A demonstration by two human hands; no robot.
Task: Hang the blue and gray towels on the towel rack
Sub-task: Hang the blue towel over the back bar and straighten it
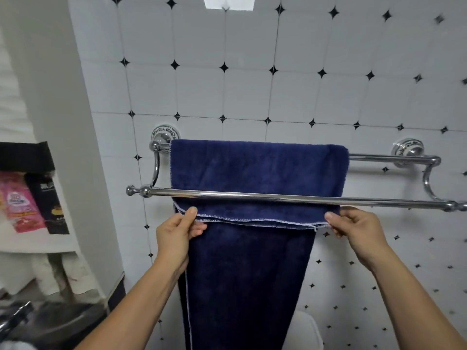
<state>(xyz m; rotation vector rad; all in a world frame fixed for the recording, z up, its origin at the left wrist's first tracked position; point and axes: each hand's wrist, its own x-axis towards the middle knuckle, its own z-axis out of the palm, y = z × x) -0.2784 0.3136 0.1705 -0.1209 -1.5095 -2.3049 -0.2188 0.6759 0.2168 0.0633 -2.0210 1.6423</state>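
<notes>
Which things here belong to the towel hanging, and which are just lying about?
Job: blue towel, towel rack, left hand, right hand; no gray towel in view.
Lying about: pink packet, black box.

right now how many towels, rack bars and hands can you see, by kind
blue towel: 1, draped over the rear bar
gray towel: 0 in view
rack bars: 2, rear bar and front bar
hands: 2, left hand and right hand, each pinching the towel's lower edge
total: 5
</notes>
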